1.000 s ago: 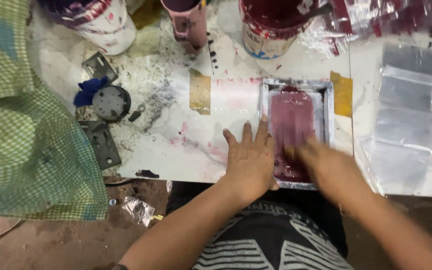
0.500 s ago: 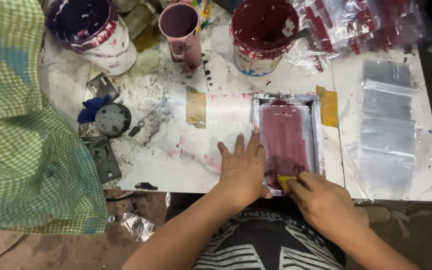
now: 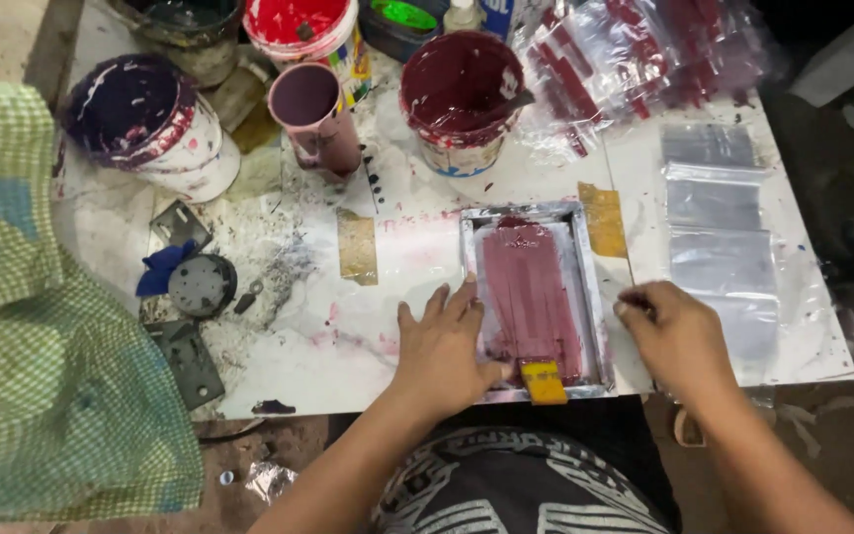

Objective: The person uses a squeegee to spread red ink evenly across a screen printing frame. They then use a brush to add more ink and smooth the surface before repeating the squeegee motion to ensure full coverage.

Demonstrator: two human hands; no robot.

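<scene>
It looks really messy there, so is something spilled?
Yes. Dried paint smears and black grime cover the white table, and the maroon paint bucket has drips down its side. The left hand presses the metal-framed printing screen, which is maroon with ink.

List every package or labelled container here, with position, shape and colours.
Clear plastic pouches: right, flat, silvery, in a column.
Bagged pile: top right, clear plastic, maroon strips.
Maroon paint bucket: top centre, round, printed label.
Red paint bucket: top, round, multicoloured label.

Screen-printing workshop; paint buckets (image 3: 462,94), framed screen (image 3: 534,297)
</scene>
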